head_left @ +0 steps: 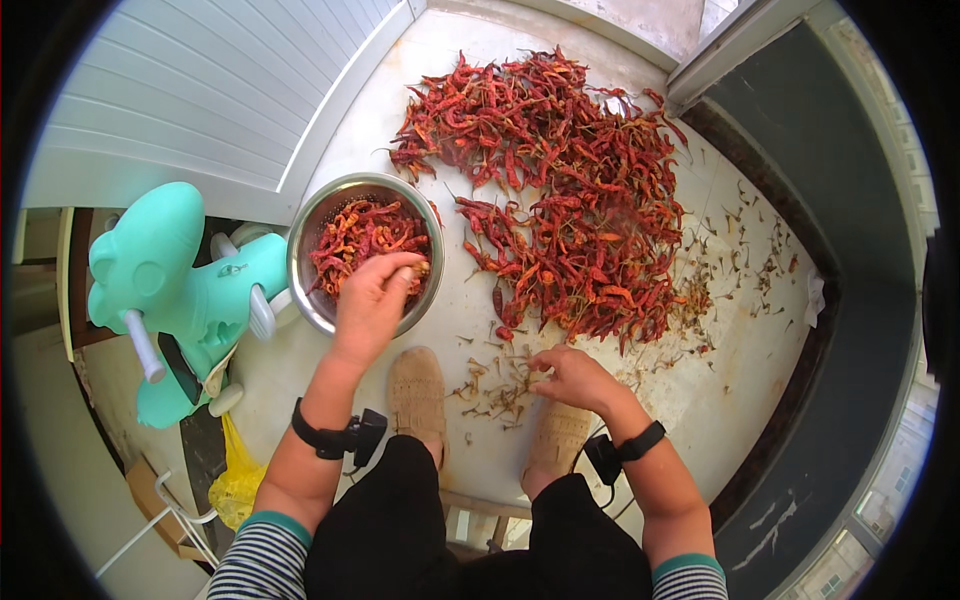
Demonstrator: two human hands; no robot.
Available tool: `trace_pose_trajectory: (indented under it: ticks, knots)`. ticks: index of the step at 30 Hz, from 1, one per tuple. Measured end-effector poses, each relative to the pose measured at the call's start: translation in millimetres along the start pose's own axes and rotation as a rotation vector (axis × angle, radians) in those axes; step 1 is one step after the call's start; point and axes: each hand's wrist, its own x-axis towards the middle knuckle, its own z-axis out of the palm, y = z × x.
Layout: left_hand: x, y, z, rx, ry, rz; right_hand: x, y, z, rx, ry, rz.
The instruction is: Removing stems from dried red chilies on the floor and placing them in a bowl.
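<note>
Over the steel bowl (296,262), my left hand (370,305) is closed in a pinch. A bit of orange dried chili pepper (421,270) shows at its fingertips. More wrinkled red dried chilies (360,236) lie inside the bowl. My right hand (580,380) hangs above the right shoe, its thumb and forefinger curled but apart, and nothing shows between them. Just left of those fingers, loose pale chili stems (500,390) are scattered on the floor. A wide heap of dried red chilies (570,210) spreads ahead of both hands.
A turquoise ride-on toy (170,280) stands left of the bowl, with a yellow plastic bag (238,475) below it. More stems (750,245) lie along the dark right wall (850,250). A white panelled door (210,100) borders the far left. My tan shoes (417,395) rest nearby.
</note>
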Motion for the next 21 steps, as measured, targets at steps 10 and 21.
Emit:
trace_pose_trajectory:
  ticks: [10,21]
  knots:
    - [-1.4,-24.0,-26.4,0.798,0.213,0.255,34.5,-14.2,-8.8,-0.377,0.336,-0.157]
    - [-12.6,16.6,10.7,0.334,-0.093,0.204,70.7,-6.5,5.1,-0.749,0.321,-0.233]
